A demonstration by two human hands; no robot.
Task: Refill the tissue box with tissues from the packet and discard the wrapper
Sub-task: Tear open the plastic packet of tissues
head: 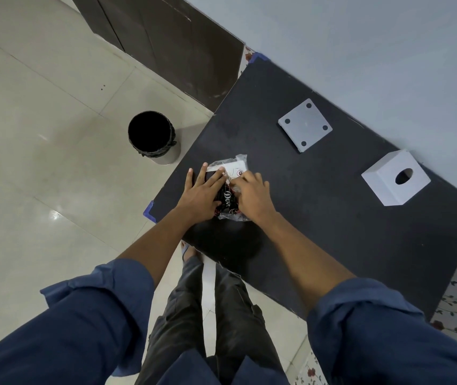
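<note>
A tissue packet (234, 168) in clear and black plastic wrapper lies on the black table (318, 218) near its left edge. My left hand (201, 191) lies flat on the packet's left side, fingers spread. My right hand (252, 194) pinches the wrapper on the packet's right side. The white tissue box cover (395, 180), with an oval hole in its top, stands at the right. Its flat white base plate (305, 125), with dark round feet at the corners, lies apart at the back.
A round bin (152, 137) lined with a black bag stands on the tiled floor left of the table. A dark cabinet (166, 43) is behind it. A wall runs along the table's far side. My legs stand at the table's near edge.
</note>
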